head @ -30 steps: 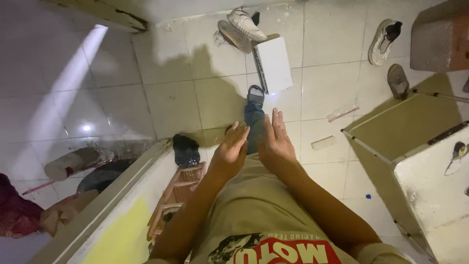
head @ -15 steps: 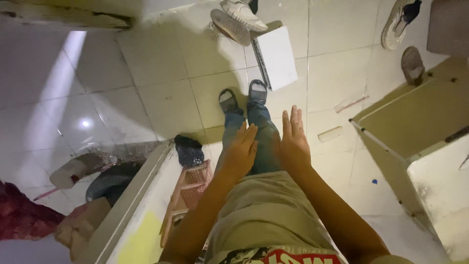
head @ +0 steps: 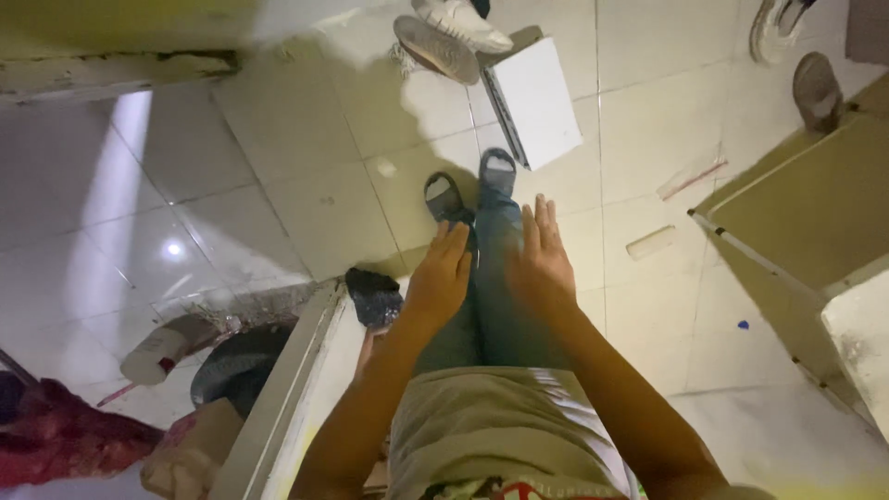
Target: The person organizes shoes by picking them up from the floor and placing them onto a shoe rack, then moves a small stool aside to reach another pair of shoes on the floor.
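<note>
Both my hands hang out in front of my body, palms down, above my own jeans-clad legs and sandalled feet [head: 472, 190]. My left hand [head: 443, 271] has its fingers together and lightly curved, holding nothing. My right hand [head: 540, 256] is flat with its fingers extended and slightly apart, also holding nothing. Neither hand touches any object. Below them is my beige shirt [head: 500, 431] with a printed hem.
A white box [head: 537, 102] lies on the tiled floor ahead, with pale shoes [head: 454, 32] behind it. A dark cloth [head: 373, 294] sits by a white panel edge [head: 296, 389] at my left. Tan boards [head: 806, 204] stand right. A bottle [head: 162, 347] and red fabric [head: 56, 435] lie lower left.
The view has shifted and my feet have stepped forward toward the white box. Both hands stay out in front, holding nothing, the right one spreading flatter.
</note>
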